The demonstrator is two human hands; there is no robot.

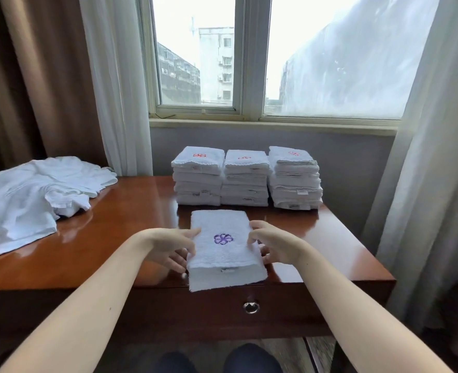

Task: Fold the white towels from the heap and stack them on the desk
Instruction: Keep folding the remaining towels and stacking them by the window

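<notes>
Beneath window (195,63), desk (115,238), 3 towel stacks (246,179).

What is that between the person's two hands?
A folded towel with a purple flower, in the head view; left hand and right hand grip its sides on the desk.

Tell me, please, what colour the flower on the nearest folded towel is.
Purple flower on a white towel, clearest in the head view.

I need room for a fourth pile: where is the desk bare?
Bare wood of the glossy brown desk lies between the heap of loose white towels and the folded white towel with a purple flower, and right of that towel. Three stacks of folded white towels crowd the back.
</notes>
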